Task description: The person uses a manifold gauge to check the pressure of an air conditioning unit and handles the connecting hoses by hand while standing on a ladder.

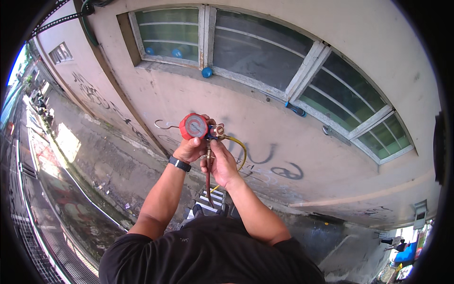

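Observation:
My left hand (188, 150), with a black wristband, grips a gauge manifold from below, at its red-rimmed round gauge (196, 125). My right hand (221, 165) closes on the manifold's lower hose fitting, where a reddish hose (208, 183) hangs down. A brass valve part (218, 130) sits at the manifold's right, and a yellow hose (244, 151) loops from it and down behind my right arm. A metal hook (162, 126) sticks out to the left.
Ahead is a graffitied wall (302, 151) with barred windows; a blue round object (206, 72) and a blue-black tool (295, 108) lie on the sill. A ladder (211, 197) is below me, above a concrete alley (94, 156). A railing (26, 199) runs along the left.

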### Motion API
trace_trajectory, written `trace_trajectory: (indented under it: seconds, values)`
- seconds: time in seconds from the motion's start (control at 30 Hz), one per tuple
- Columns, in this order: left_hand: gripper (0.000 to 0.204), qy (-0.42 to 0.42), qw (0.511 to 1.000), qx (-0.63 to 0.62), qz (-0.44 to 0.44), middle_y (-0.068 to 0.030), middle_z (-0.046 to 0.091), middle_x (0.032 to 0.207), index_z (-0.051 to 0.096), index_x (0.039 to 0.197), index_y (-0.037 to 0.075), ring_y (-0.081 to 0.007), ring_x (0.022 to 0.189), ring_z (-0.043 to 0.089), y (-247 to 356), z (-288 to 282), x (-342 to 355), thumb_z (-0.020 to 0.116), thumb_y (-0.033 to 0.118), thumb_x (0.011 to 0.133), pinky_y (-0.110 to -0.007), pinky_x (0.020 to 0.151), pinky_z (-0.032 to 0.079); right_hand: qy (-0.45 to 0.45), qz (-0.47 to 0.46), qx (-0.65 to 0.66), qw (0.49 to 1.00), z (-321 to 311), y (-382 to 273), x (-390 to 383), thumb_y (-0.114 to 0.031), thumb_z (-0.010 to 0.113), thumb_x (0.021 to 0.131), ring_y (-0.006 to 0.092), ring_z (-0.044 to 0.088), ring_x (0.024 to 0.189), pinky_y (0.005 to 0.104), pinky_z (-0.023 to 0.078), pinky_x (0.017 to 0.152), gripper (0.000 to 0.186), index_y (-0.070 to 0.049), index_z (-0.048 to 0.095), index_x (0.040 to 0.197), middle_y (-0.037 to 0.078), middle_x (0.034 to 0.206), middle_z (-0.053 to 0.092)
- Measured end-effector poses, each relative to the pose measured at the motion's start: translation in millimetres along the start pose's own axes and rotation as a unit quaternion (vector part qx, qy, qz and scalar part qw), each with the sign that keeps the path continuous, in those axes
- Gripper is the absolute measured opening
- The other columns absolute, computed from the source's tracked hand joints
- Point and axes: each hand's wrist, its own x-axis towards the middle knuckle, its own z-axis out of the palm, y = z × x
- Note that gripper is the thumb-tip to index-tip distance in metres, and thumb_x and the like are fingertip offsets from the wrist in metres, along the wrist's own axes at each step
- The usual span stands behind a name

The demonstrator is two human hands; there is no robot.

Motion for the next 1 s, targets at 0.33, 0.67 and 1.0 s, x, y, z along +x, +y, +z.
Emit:
trace_trajectory:
  seconds: [0.33, 0.67, 1.0]
  values:
    - [0.082, 0.001, 0.999, -0.01, -0.04, -0.0181, 0.052, 0.143, 0.045, 0.144, 0.01, -0.0382, 0.144, 0.045, -5, 11, 4, 0.083, 0.045, 0.08, -0.054, 0.115, 0.045, -0.01, -0.032, -0.033, 0.999, -4, -4, -1, -0.037, 0.059, 0.106, 0.0182, 0.068, 0.076, 0.0359, 0.057, 0.068, 0.031, -0.006, 0.063, 0.11, 0.005, 0.089, 0.068]
    - [0.083, -0.031, 0.994, -0.007, -0.1, -0.0235, 0.051, 0.148, 0.047, 0.145, 0.003, -0.0308, 0.127, 0.052, 1, 27, 9, 0.077, 0.05, 0.082, -0.03, 0.08, 0.058, -0.131, -0.016, 0.108, 0.985, -33, 7, 9, -0.04, 0.058, 0.106, 0.0213, 0.069, 0.083, 0.0386, 0.056, 0.078, 0.035, -0.006, 0.065, 0.114, 0.006, 0.093, 0.071]
    - [0.1, 0.007, 0.994, 0.073, -0.084, -0.0237, 0.049, 0.153, 0.041, 0.151, -0.003, -0.0249, 0.132, 0.056, -4, 41, 13, 0.077, 0.055, 0.079, -0.036, 0.102, 0.052, -0.034, -0.091, 0.009, 0.995, -34, 9, 7, -0.034, 0.064, 0.104, 0.0207, 0.069, 0.079, 0.0377, 0.058, 0.072, 0.029, -0.006, 0.064, 0.111, 0.008, 0.095, 0.071]
